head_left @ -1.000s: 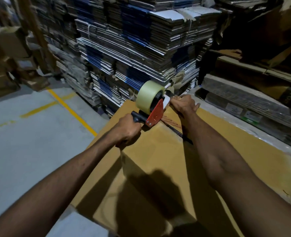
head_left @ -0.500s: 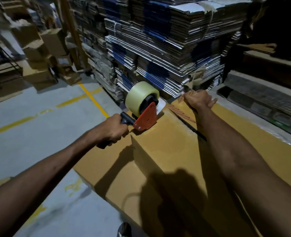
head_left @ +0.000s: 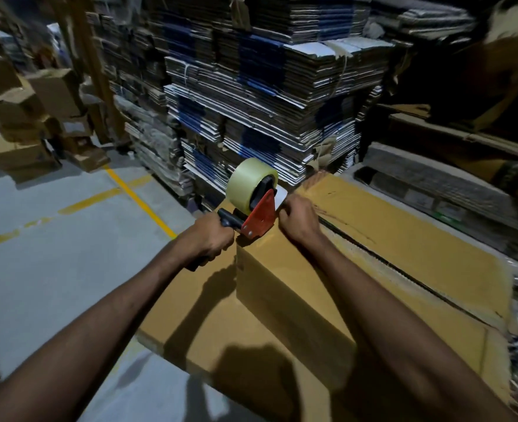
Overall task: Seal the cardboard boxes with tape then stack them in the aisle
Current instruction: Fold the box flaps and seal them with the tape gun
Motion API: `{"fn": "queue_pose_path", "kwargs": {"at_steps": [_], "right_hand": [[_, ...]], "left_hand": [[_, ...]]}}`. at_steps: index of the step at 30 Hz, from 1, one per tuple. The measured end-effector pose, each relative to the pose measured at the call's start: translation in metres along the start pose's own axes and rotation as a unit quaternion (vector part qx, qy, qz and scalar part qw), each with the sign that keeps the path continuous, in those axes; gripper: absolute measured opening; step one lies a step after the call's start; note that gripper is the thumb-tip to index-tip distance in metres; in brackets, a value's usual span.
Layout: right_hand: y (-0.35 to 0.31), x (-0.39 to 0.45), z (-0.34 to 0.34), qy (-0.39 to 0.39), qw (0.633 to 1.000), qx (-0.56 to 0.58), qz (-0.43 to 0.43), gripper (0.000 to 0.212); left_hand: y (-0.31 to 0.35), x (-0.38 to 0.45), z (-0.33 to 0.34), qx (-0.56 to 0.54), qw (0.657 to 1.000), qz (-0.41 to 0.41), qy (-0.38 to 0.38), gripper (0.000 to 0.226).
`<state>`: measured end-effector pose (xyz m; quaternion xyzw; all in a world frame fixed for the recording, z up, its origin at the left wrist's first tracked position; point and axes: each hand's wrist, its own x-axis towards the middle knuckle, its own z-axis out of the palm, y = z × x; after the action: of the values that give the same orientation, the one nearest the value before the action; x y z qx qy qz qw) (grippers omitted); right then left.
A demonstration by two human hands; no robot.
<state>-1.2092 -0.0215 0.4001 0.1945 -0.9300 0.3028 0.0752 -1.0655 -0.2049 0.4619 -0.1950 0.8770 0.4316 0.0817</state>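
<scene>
While left hand grips tape dispenser, right hand pinches tape beside it.

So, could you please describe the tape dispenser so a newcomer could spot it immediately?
Start at the big cardboard box in the foreground. At its far left corner sits the tape dispenser, its black handle gripped by the left hand. Its red frame and pale tape roll stand out.

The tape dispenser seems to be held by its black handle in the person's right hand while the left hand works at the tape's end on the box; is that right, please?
Not quite: the hands are swapped. In the head view the left hand grips the black handle of the tape dispenser, while the right hand works at the tape's end on the cardboard box.
</scene>
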Motion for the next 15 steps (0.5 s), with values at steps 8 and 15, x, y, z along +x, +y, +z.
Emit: {"fn": "queue_pose_path", "kwargs": {"at_steps": [8, 15], "right_hand": [[-0.039, -0.063, -0.012, -0.179, 0.982, 0.015, 0.060, 0.114], [-0.050, -0.070, -0.002, -0.159, 0.982, -0.038, 0.095, 0.149]], "left_hand": [[-0.013, 0.002, -0.007, -0.002, 0.998, 0.053, -0.013, 0.017], [-0.018, 0.005, -0.015, 0.002, 0.997, 0.069, -0.038, 0.016]]}}
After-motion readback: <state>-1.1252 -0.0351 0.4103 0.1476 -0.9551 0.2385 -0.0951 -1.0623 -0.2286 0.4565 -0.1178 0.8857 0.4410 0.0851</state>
